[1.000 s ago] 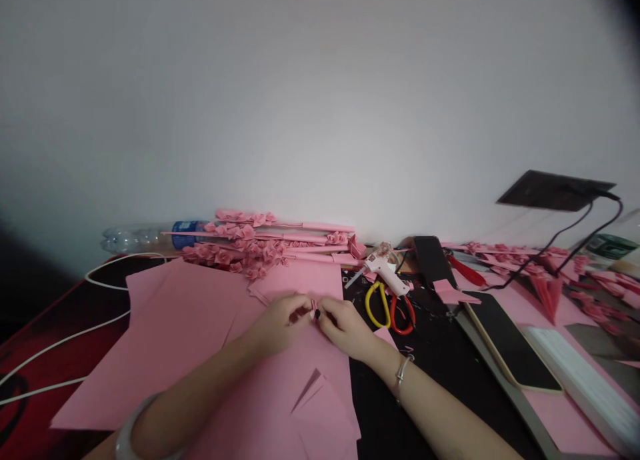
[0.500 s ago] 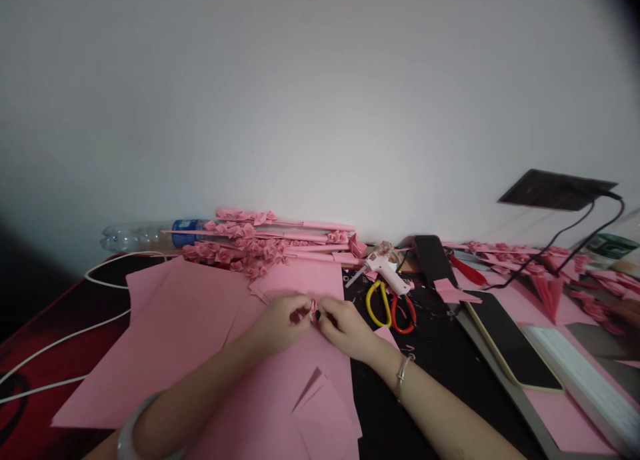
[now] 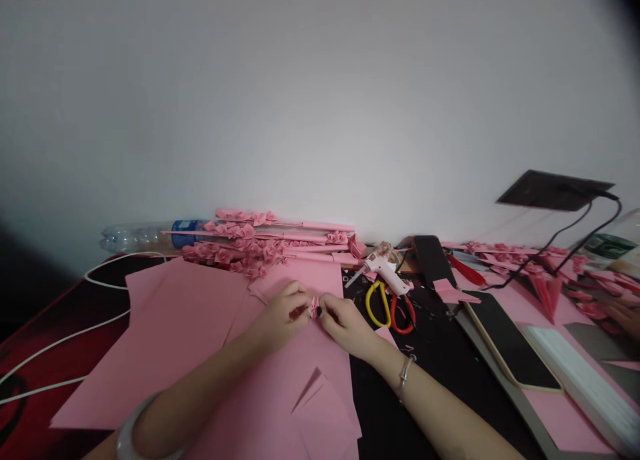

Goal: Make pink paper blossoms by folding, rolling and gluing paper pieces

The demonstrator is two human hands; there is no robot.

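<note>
My left hand [image 3: 281,317] and my right hand [image 3: 345,327] meet over a pink paper sheet [image 3: 200,340] on the table. Both pinch a small folded pink paper piece [image 3: 314,308] between their fingertips. My fingers are curled and closed on it. A pale bangle circles my left wrist, and a thin silver bracelet [image 3: 404,373] my right. Loose folded pink paper offcuts [image 3: 320,407] lie just in front of my arms.
Pink paper flower stems [image 3: 270,243] and a plastic bottle [image 3: 155,235] lie along the wall. A glue gun [image 3: 385,267], yellow and red scissors [image 3: 390,307], a phone [image 3: 510,340], a keyboard [image 3: 585,380], white cables [image 3: 65,340] and another person's hand [image 3: 625,317] lie around.
My left hand's fingers have shifted slightly up over the small paper piece; both hands stay in the same spot. Another person's hand has come in at the far right.
</note>
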